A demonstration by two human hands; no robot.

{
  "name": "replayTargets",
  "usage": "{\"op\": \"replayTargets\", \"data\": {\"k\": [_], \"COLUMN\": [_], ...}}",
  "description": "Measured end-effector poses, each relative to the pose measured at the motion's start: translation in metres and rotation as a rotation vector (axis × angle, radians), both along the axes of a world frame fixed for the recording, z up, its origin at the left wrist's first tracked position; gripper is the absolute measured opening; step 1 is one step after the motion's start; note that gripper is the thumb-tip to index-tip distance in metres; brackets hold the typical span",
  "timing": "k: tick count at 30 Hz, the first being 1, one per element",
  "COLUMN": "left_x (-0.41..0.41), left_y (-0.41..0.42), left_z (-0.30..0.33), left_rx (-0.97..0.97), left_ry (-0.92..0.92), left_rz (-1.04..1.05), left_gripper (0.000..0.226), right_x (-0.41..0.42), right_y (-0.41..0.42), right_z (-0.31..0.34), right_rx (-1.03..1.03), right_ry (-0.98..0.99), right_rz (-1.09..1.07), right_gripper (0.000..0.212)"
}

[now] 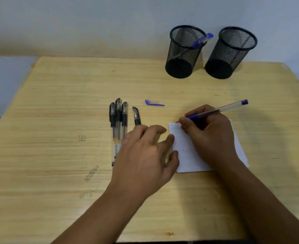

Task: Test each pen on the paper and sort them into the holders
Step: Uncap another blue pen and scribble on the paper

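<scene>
My right hand (208,131) grips a blue pen (229,107) with its tip at the top left corner of the white paper (185,152), beside a small blue mark. My left hand (145,155) lies flat with fingers spread, its thumb and fingertips pressing the paper's left edge. The pen's blue cap (154,103) lies loose on the table. Three black capped pens (118,124) lie side by side left of my left hand; a fourth black pen (136,116) pokes out from under its fingers. Two black mesh holders stand at the back: the left holder (184,51) contains a blue pen (200,41); the right holder (230,53) looks empty.
The wooden table (57,120) ends at a pale wall behind the holders. Its left edge runs diagonally at the far left, and the right edge falls away past the paper. Faint stamp marks show on the wood near the left-middle.
</scene>
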State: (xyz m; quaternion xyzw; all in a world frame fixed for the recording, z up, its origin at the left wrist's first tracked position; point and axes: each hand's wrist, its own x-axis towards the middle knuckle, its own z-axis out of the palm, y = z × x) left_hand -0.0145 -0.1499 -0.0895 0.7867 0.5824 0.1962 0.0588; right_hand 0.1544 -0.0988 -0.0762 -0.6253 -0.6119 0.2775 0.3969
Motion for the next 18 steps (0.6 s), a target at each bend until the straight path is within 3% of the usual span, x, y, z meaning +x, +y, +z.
{"op": "replayTargets", "data": {"k": [18], "left_x": [0.0021], "left_y": [0.0004], "left_z": [0.0056], "left_rx": [-0.021], "left_ry": [-0.004], "left_rz": [0.004], "left_gripper": [0.034], "right_x": [-0.0081], "right_y": [-0.0024], "right_z": [0.002], "right_rx": [0.018], "right_ry": [-0.039], "right_rz": [0.006], "right_gripper": [0.01]}}
